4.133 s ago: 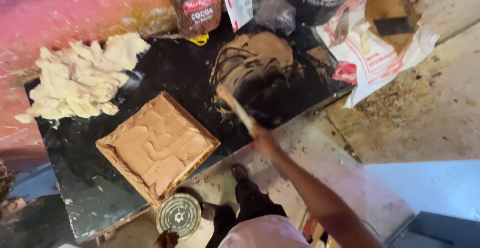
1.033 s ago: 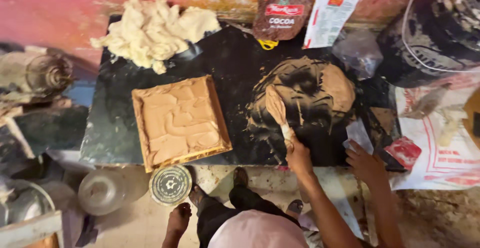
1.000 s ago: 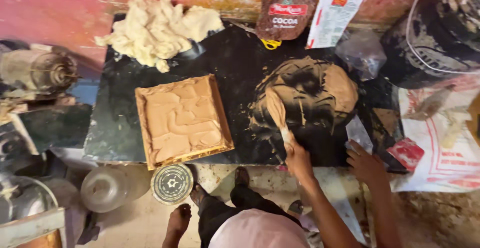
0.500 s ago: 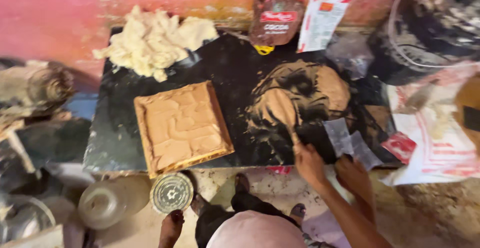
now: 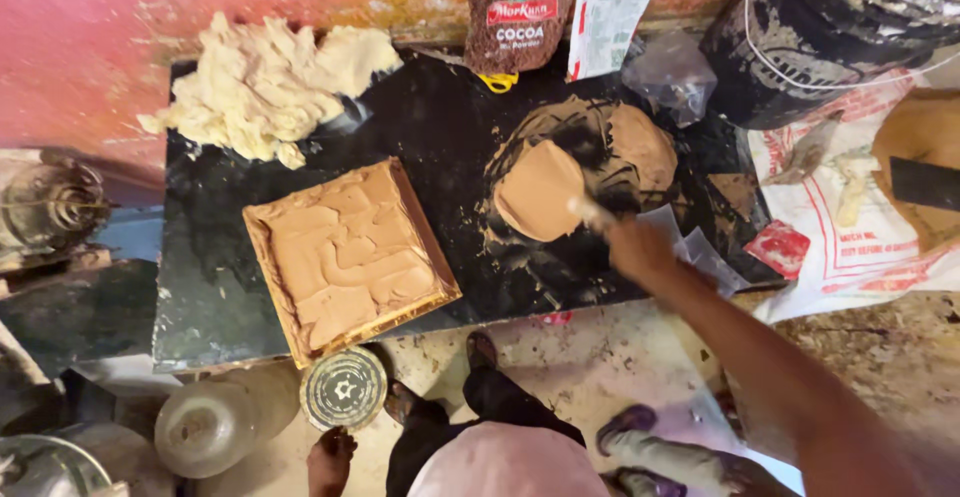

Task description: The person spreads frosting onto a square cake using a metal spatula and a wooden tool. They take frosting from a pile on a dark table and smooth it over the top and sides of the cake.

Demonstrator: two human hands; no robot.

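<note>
My left hand (image 5: 640, 249) is shut on the handle of a flat scraper (image 5: 540, 192), reaching in from the lower right. The blade carries a thick pad of light brown paste. It hovers over the left side of a smeared brown paste heap (image 5: 645, 142) on a black slab (image 5: 440, 107). Left of it sits a square wooden tray (image 5: 258, 247), filled with the same brown paste. My right hand is out of view.
A pale dough heap (image 5: 265, 87) lies at the slab's back left. A brown bag (image 5: 517, 17), white packet (image 5: 610, 12) and black bucket (image 5: 820, 37) stand behind. A round tin (image 5: 343, 389) and another person's legs (image 5: 500, 397) are at the front edge. A printed sack (image 5: 850, 247) is on the right.
The scraper has come up from the heap loaded with paste and turned its blade to the left. My right hand, earlier resting on the plastic sheet at the slab's edge, has left the view.
</note>
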